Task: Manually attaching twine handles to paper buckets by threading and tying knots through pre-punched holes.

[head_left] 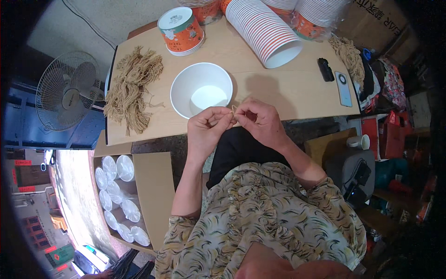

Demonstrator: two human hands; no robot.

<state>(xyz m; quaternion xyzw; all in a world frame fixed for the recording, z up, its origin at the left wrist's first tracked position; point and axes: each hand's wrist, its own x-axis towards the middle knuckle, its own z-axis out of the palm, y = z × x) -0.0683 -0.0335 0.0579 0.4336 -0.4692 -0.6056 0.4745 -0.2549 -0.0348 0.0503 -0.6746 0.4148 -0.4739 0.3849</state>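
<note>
Just above the table's near edge, my left hand (209,126) and my right hand (262,122) meet, fingertips almost touching. Between them runs a short loop of thin tan twine (233,109), pinched by thumb and forefinger on both sides. A round white paper tub (201,81) stands upright beyond my left hand, its open mouth facing up. On the left of the table lies a loose bundle of tan twine strands (132,88). Whether the twine in my fingers has a knot is too small to tell.
Upside-down orange and green tubs (181,35) and a leaning stack of white tubs (262,30) occupy the table's far side. A phone (344,88) and black object (325,69) lie right. A carton (155,200) of plastic-wrapped cups and a fan (69,97) stand left.
</note>
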